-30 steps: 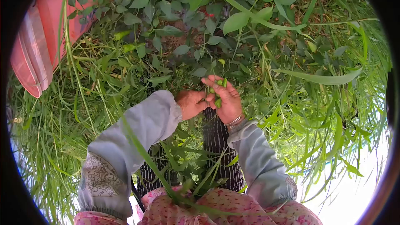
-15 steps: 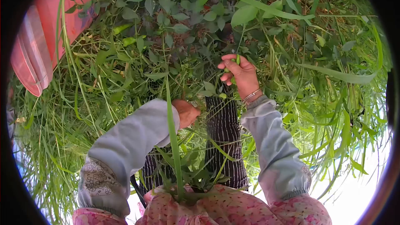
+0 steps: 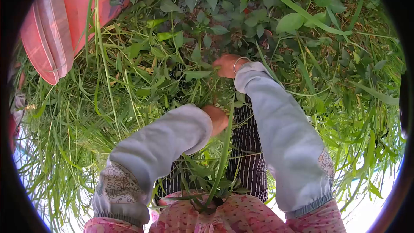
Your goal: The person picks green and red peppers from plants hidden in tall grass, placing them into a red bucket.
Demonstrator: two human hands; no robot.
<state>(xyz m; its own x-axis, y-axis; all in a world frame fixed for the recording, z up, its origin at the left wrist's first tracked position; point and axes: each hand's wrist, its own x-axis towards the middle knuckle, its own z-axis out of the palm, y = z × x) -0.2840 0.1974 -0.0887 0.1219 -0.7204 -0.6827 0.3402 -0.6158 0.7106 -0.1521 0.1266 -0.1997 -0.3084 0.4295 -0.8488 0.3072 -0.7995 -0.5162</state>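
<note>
The right hand [image 3: 225, 65] is sunk in the leafy plant [image 3: 202, 8] at twelve o'clock, the left hand [image 3: 216, 120] near centre; neither grip can be told. Nothing gathered shows, so most of the work seems left.

No text, label, brand or number can be read: the pink sack [image 3: 47, 30], the grey sleeves [image 3: 280, 125] and the striped cloth [image 3: 248, 146] show only patterns.

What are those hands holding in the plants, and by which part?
It cannot be told: the right hand reaches fingers-first into the leaves, and the left hand sits half hidden behind grass, so neither grip shows.
</note>
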